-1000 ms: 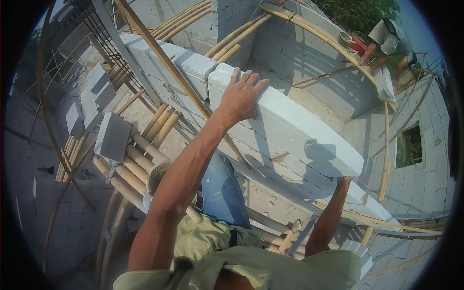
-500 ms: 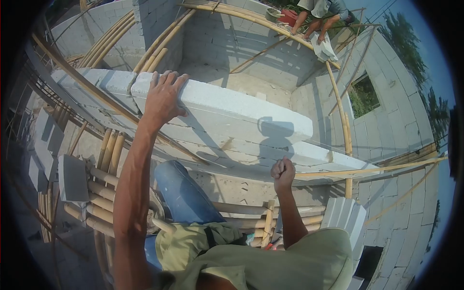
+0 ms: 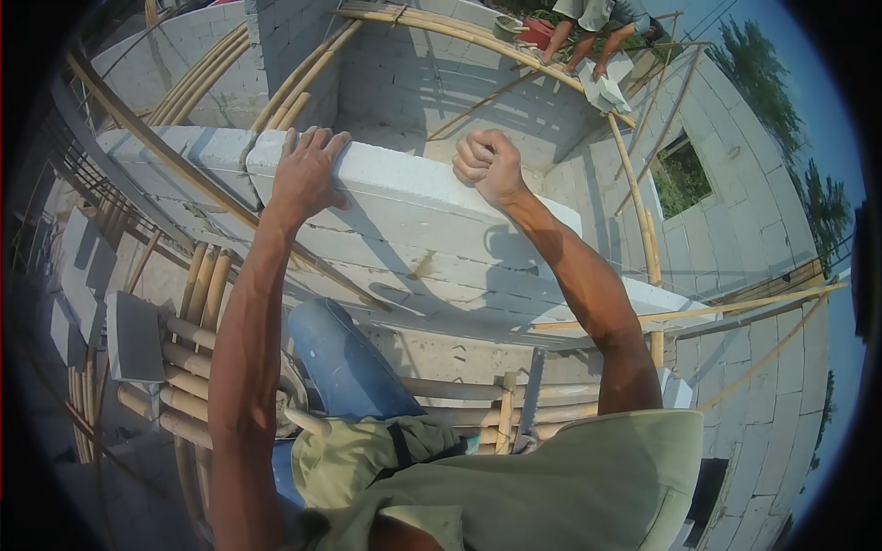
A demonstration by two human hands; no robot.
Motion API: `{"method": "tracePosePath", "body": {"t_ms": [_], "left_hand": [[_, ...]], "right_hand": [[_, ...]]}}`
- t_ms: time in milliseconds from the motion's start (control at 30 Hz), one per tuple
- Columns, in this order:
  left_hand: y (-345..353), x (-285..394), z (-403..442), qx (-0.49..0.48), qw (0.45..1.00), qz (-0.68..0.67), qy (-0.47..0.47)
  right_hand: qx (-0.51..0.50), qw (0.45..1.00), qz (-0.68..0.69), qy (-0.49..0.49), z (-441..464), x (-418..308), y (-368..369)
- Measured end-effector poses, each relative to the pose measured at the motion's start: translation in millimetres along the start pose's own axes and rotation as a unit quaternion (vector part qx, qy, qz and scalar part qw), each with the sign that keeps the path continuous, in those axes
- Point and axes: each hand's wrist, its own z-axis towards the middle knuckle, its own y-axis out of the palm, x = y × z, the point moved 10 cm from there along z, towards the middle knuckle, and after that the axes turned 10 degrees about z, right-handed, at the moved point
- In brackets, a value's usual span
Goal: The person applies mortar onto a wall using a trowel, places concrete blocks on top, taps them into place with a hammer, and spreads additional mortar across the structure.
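A long pale concrete block lies on top of the block wall. My left hand rests on the block's left end with fingers spread over its top edge. My right hand is a closed fist over the middle of the block, with nothing visible in it; whether it touches the block I cannot tell. To the left, across a joint, sits a neighbouring block. The right end of the long block steps down to a lower course.
Bamboo poles cross the wall and frame the room beyond. Beneath me is a bamboo platform, with a loose block at left. Another person crouches at the far scaffold, a hand on a pale block.
My right fist has risen from in front of the wall, moving up and left to over the block. My left hand stays on the block's left end.
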Motion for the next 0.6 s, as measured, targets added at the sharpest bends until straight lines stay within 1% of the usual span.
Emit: {"method": "tracePosePath", "body": {"t_ms": [67,100,167,233,300,333,367,467,533,600], "left_hand": [[1,-1,0,0.001,1.0,0.006,-0.004],[2,-1,0,0.004,1.0,0.01,-0.002],[4,-2,-1,-0.002,1.0,0.007,-0.003],[4,-4,1,-0.001,1.0,0.008,-0.008],[6,-4,1,0.002,1.0,0.016,-0.005],[7,-3,2,-0.006,1.0,0.019,0.002],[9,-5,1,-0.007,1.0,0.025,-0.01],[7,-4,0,-0.001,1.0,0.027,-0.001],[6,-3,-3,-0.005,0.999,0.034,0.002],[2,-5,0,-0.025,0.999,0.029,0.003]], "right_hand": [[-0.048,0.997,0.027,-0.048,5,-36,33],[-0.05,0.997,0.031,-0.044,10,-48,43],[-0.078,0.982,0.111,-0.131,16,-83,55],[-0.067,0.981,0.134,-0.126,19,-54,41],[0.001,0.999,0.037,0.003,19,16,15],[0.012,0.998,0.063,-0.002,20,5,19],[-0.007,0.996,0.079,-0.043,21,-17,27],[-0.061,0.979,0.112,-0.162,13,-70,50],[0.003,0.997,0.054,-0.05,16,11,18],[0.028,0.997,0.062,-0.042,18,24,13]]}}
